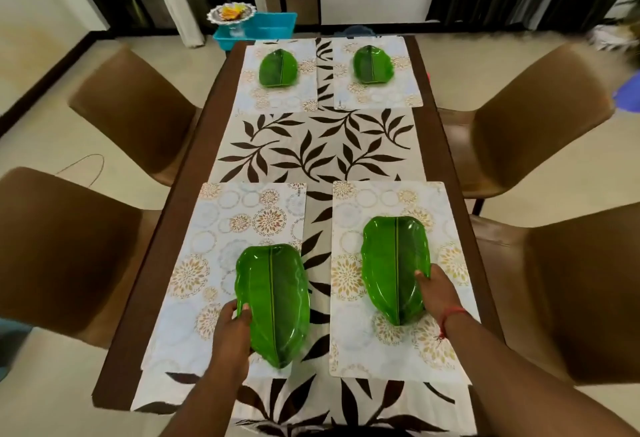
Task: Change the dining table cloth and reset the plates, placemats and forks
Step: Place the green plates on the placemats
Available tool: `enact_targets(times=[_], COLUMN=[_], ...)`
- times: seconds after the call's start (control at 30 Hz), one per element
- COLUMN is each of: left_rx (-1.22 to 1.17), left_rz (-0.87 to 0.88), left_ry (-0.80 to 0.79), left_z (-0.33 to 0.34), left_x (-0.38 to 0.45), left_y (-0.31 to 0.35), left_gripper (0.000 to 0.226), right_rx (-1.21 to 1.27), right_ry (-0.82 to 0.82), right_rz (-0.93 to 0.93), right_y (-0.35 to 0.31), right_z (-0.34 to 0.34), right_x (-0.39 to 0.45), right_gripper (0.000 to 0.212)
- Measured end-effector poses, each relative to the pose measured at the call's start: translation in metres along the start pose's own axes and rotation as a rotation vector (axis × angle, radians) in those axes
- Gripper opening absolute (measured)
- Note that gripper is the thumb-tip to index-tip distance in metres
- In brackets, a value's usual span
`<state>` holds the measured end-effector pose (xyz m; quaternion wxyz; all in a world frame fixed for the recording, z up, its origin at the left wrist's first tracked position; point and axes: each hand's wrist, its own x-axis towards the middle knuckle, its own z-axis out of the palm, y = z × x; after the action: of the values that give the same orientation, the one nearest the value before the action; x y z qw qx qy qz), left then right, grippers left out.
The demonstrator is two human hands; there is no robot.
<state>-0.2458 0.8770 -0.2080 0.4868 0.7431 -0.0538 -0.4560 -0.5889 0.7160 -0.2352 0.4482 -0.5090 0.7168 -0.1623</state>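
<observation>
A pale cloth printed with dark leaves runs down the brown dining table. Several floral placemats lie on it, each bearing a green leaf-shaped plate. My left hand grips the left edge of the near left plate, which sits toward the right side of its placemat. My right hand holds the right edge of the near right plate on its placemat. Two more plates, one at far left and one at far right, lie on the far mats. No forks are in view.
Brown chairs stand at both sides: two on the left and two on the right. Beyond the table's far end are a blue tub and a footed dish on the floor.
</observation>
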Motion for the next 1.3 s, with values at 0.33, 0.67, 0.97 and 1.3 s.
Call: enact_targets(times=[0.33,0.67,0.97,1.3], left_rx=[-0.052,0.052,0.330,0.818], left_rz=[0.011,0.007,0.097,0.354], left_ry=[0.098,0.021,-0.205,-0.286], left_z=[0.011,-0.022,-0.076,-0.105], left_x=[-0.010,0.047,0.134,0.156], left_y=[-0.001,0.028,0.063,0.069], left_gripper=[0.018,0.018,0.016,0.020], right_rx=[-0.383,-0.257,-0.022,-0.101], right_ry=[0.139,-0.287,-0.277,-0.102], right_rz=[-0.072,-0.349,-0.058,-0.017], right_y=[0.008,-0.090,-0.148,-0.154], right_z=[-0.008,0.125,0.268,0.290], right_x=[0.008,-0.048,-0.071,-0.090], right_gripper=[0.033,0.019,0.021,0.011])
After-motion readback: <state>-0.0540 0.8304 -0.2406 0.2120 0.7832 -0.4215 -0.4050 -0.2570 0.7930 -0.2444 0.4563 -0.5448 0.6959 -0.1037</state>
